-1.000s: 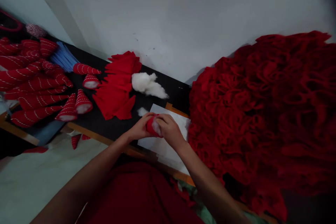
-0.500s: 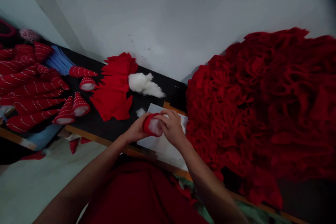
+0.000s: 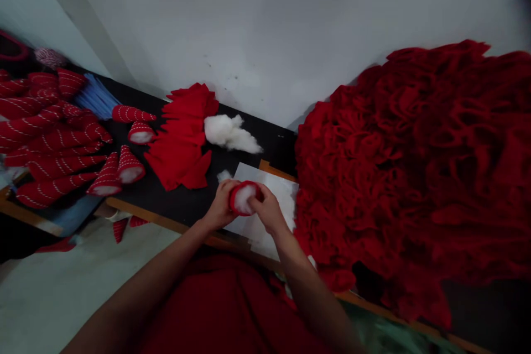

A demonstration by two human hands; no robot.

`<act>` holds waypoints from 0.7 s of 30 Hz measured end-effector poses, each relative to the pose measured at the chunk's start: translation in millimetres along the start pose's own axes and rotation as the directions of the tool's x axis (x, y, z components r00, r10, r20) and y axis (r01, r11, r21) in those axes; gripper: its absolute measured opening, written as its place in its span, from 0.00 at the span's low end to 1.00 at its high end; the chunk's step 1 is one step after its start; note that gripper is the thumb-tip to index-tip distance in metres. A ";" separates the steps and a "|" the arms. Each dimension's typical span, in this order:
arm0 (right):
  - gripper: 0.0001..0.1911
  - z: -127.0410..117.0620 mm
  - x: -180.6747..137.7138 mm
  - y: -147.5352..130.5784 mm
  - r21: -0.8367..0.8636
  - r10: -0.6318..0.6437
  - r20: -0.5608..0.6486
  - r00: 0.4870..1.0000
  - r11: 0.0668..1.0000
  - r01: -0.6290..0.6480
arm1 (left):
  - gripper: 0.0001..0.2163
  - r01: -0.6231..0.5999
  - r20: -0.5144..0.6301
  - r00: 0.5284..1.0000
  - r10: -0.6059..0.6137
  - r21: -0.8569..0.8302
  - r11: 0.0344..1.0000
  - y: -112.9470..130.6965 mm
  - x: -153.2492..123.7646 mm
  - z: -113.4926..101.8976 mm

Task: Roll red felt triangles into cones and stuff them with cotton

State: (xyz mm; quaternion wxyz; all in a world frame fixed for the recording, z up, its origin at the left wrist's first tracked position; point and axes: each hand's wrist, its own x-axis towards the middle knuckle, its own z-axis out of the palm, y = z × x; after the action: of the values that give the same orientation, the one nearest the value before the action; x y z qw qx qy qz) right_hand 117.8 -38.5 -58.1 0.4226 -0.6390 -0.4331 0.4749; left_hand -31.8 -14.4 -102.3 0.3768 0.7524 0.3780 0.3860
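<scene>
A red fabric cone (image 3: 233, 204) is held over the table, its round opening facing me and filled with white stuffing (image 3: 245, 198). My left hand (image 3: 219, 207) is wrapped around its left side. My right hand (image 3: 269, 210) grips the right rim, some fingertips hidden at the edge of the opening. Beneath both hands lie white sheets (image 3: 284, 199). A small tuft of stuffing (image 3: 224, 176) rests just behind my left hand, and a larger clump of stuffing (image 3: 228, 133) is farther back on the black table.
Flat red fabric pieces (image 3: 178, 144) are stacked left of the stuffing. Striped stuffed cones (image 3: 53, 138) pile up at far left, by blue sticks (image 3: 96, 97). A tall heap of red fabric (image 3: 394, 177) fills the right side. Behind the table stands a wall (image 3: 249, 27).
My right hand has moved from across the opening down to its right rim. The cone's opening has turned more toward me, showing more stuffing. My left hand keeps its hold.
</scene>
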 end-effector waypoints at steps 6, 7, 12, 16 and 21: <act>0.14 15.8 0.5 22.3 -0.151 -0.034 -0.149 0.988 0.988 0.012 | 0.32 0.252 0.063 0.968 -0.245 -0.302 0.919 4.2 -16.9 -10.5; 0.14 17.2 -0.2 24.0 -0.157 -0.042 -0.146 0.988 0.987 0.018 | 0.26 0.323 0.048 0.943 -0.329 -0.368 0.872 5.1 -17.4 -13.1; 0.15 24.0 -0.8 31.2 -0.144 -0.023 -0.096 0.995 0.990 0.009 | 0.15 0.447 -0.063 0.880 -0.470 -0.219 0.867 3.3 -6.9 -10.0; 0.16 22.8 2.6 34.9 -0.109 0.000 -0.045 0.999 0.994 -0.005 | 0.08 0.374 -0.105 0.926 -0.363 0.119 0.920 -0.3 3.2 1.8; 0.18 19.1 4.2 34.7 -0.163 -0.034 -0.082 0.996 0.986 0.021 | 0.07 0.325 -0.092 0.945 -0.313 0.180 0.929 3.4 6.8 10.2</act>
State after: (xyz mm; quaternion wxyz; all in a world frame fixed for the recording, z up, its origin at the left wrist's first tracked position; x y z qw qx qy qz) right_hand 105.2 -41.3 -95.8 0.3938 -0.6846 -0.4607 0.4050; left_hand -19.2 -12.8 -101.7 0.3481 0.7016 0.5422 0.3043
